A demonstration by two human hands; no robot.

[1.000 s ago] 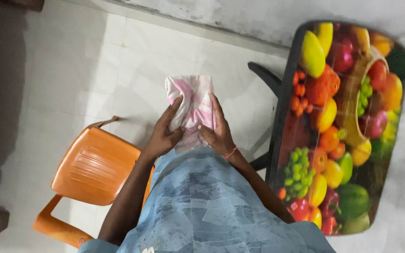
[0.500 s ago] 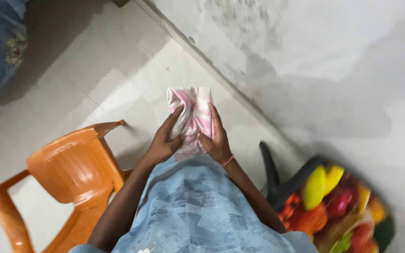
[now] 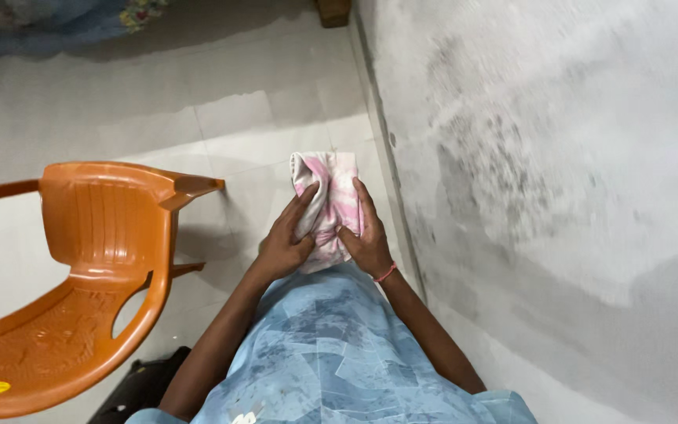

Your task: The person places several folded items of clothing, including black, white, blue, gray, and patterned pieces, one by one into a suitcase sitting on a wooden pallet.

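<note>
Both hands hold a folded pink-and-white cloth [image 3: 327, 206] in front of the body: the left hand [image 3: 286, 243] and right hand [image 3: 366, 235] grip it closed, above the tiled floor [image 3: 229, 126], beside an orange chair [image 3: 80, 275]. The fold seems nearly finished; the next move needs a firm, even press.

A grey, stained wall [image 3: 559, 157] rises just to the right of the person's right hand [image 3: 366, 235], closing off that whole side; its foot runs along the floor from the top of the view down past the right forearm. To the left, an orange plastic chair [image 3: 80, 267] stands near the left hand [image 3: 288, 239], its armrest tip pointing toward the hands with a strip of pale tiled floor [image 3: 229, 133] between. Both hands are closed round a folded pink and white cloth [image 3: 331, 196]. Ahead of the cloth, the floor lies open toward the far end. A dark object [image 3: 139, 385] sits on the floor under the left elbow, beside the chair seat.
</note>
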